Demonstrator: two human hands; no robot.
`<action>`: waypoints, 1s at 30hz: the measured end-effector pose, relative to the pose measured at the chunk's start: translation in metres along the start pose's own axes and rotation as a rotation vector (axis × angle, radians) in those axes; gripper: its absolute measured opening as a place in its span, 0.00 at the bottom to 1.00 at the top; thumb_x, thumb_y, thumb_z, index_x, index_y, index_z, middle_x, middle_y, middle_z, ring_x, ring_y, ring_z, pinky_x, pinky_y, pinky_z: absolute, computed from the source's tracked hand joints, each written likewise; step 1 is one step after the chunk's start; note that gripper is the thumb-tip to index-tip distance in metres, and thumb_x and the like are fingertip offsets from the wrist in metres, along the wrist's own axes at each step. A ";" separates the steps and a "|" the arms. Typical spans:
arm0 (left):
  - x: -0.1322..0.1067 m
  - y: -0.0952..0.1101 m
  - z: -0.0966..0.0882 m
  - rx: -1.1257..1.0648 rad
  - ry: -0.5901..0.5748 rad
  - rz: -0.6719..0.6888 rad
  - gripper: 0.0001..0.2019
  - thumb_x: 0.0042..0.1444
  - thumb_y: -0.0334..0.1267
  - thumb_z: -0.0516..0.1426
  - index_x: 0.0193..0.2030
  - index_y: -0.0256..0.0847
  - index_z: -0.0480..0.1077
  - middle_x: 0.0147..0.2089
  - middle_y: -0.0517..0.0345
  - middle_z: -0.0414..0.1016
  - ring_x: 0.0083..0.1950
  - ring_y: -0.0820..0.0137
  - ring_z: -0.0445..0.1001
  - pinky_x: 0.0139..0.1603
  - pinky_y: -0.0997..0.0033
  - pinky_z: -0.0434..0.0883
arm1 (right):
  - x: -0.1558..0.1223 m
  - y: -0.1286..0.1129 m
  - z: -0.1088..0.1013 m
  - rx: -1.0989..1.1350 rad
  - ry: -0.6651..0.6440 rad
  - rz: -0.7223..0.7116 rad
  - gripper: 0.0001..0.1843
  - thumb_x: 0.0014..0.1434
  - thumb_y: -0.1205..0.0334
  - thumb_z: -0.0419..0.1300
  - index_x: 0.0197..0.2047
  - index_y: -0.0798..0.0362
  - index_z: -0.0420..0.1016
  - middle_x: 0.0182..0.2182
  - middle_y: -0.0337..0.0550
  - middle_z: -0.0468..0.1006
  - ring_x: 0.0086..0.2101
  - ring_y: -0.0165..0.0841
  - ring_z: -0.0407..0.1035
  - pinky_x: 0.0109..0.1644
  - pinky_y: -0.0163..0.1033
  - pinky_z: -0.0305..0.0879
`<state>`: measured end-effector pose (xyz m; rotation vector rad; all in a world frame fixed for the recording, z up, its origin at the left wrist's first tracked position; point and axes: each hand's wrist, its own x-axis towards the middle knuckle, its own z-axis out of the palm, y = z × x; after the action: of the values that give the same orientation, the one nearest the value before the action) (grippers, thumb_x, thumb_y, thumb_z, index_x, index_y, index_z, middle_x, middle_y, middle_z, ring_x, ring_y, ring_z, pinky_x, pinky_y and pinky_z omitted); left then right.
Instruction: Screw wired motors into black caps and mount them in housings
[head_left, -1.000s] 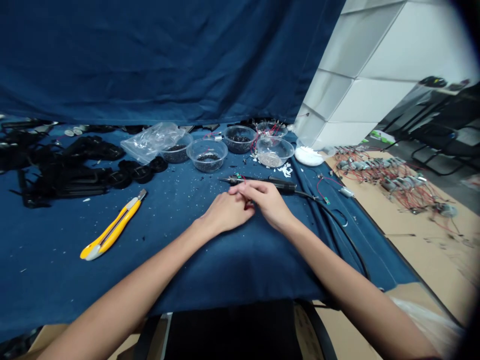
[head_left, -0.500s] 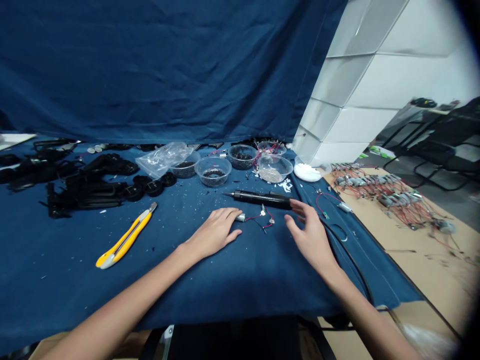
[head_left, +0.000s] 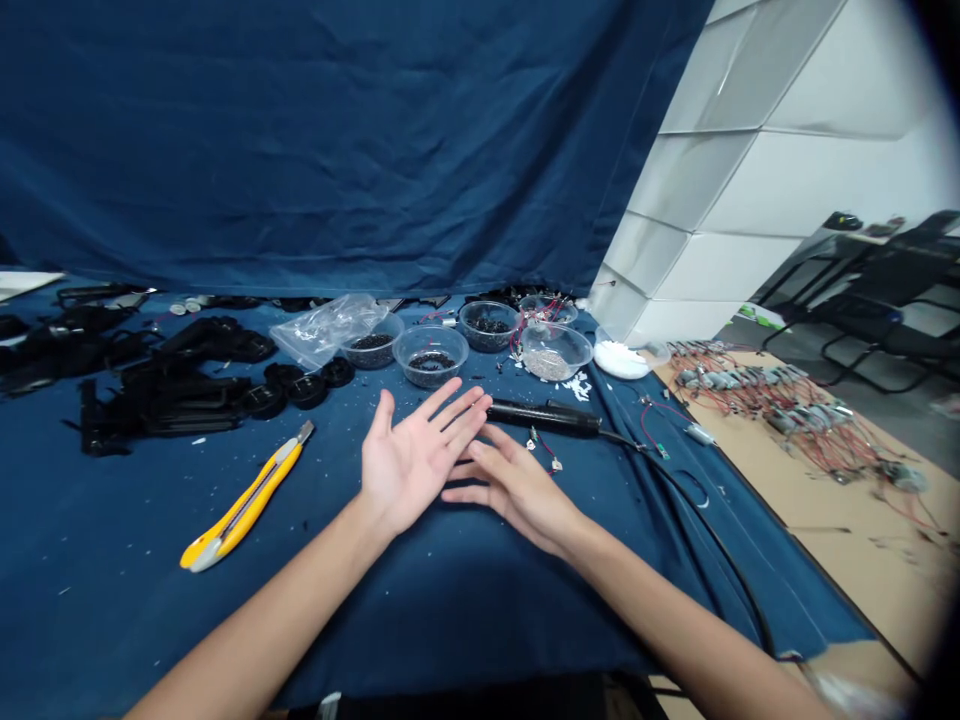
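My left hand (head_left: 412, 460) is lifted a little above the blue cloth (head_left: 465, 590), palm turned up, fingers stretched out and holding nothing. My right hand (head_left: 517, 487) lies just right of it, palm down, fingers extended toward the left hand and partly under its fingertips. A black electric screwdriver (head_left: 547, 416) with a black cable lies just beyond both hands. A small part with red and black wires (head_left: 546, 450) rests on the cloth by my right hand.
A yellow utility knife (head_left: 244, 500) lies to the left. Several clear bowls (head_left: 431, 352) of small parts and a plastic bag (head_left: 322, 328) stand behind. Black plastic parts (head_left: 165, 375) fill the far left. Wired motors (head_left: 780, 415) cover the cardboard at right.
Both hands let go of the small wired part and parted. My left hand then rose and turned palm up, and my right hand came back beside it.
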<state>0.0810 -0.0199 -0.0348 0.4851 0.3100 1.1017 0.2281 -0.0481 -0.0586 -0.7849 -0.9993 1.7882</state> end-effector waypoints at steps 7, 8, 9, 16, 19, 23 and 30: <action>-0.004 -0.007 0.006 0.077 0.016 0.016 0.36 0.63 0.61 0.40 0.65 0.33 0.58 0.63 0.39 0.65 0.65 0.56 0.63 0.65 0.52 0.62 | 0.005 0.014 0.010 0.053 -0.026 0.057 0.24 0.52 0.56 0.68 0.51 0.53 0.69 0.44 0.46 0.76 0.43 0.34 0.74 0.46 0.41 0.75; -0.004 -0.008 0.007 0.091 0.008 0.015 0.37 0.62 0.62 0.40 0.65 0.34 0.58 0.63 0.40 0.65 0.65 0.56 0.63 0.66 0.51 0.61 | 0.006 0.015 0.010 0.044 -0.021 0.060 0.25 0.51 0.57 0.69 0.51 0.54 0.69 0.44 0.47 0.76 0.42 0.34 0.74 0.46 0.41 0.75; -0.004 -0.008 0.007 0.094 -0.003 0.010 0.37 0.62 0.63 0.39 0.65 0.34 0.58 0.63 0.40 0.65 0.66 0.55 0.63 0.66 0.51 0.60 | 0.007 0.017 0.010 0.035 -0.013 0.056 0.27 0.50 0.58 0.69 0.51 0.54 0.69 0.44 0.47 0.76 0.42 0.34 0.74 0.46 0.40 0.75; -0.009 -0.005 0.006 -0.003 -0.073 -0.074 0.37 0.63 0.61 0.40 0.67 0.30 0.56 0.65 0.36 0.62 0.66 0.51 0.61 0.67 0.50 0.57 | 0.002 0.018 0.008 0.008 0.004 0.067 0.29 0.48 0.62 0.69 0.52 0.55 0.68 0.48 0.50 0.75 0.42 0.37 0.75 0.48 0.46 0.74; -0.007 -0.003 0.004 -0.028 -0.082 -0.095 0.36 0.64 0.59 0.41 0.67 0.29 0.55 0.65 0.35 0.61 0.66 0.50 0.60 0.67 0.51 0.57 | 0.002 0.015 0.002 -0.030 -0.061 0.091 0.27 0.49 0.65 0.67 0.53 0.55 0.68 0.49 0.50 0.75 0.43 0.37 0.75 0.51 0.49 0.72; -0.005 0.001 0.001 0.093 -0.055 -0.085 0.30 0.66 0.54 0.42 0.63 0.30 0.61 0.59 0.37 0.68 0.61 0.51 0.67 0.61 0.51 0.65 | 0.003 0.005 -0.008 -0.497 -0.058 0.009 0.12 0.58 0.64 0.56 0.45 0.57 0.70 0.39 0.48 0.78 0.36 0.35 0.75 0.47 0.48 0.73; -0.007 0.022 -0.023 0.734 0.069 0.092 0.18 0.63 0.43 0.52 0.53 0.31 0.69 0.46 0.43 0.75 0.47 0.60 0.75 0.49 0.61 0.71 | 0.005 -0.006 -0.028 -1.757 0.109 -0.426 0.19 0.63 0.57 0.54 0.54 0.57 0.70 0.46 0.54 0.72 0.48 0.45 0.65 0.53 0.53 0.64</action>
<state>0.0495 -0.0133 -0.0432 1.1190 0.7675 1.0755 0.2520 -0.0339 -0.0668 -1.4160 -2.3609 0.1088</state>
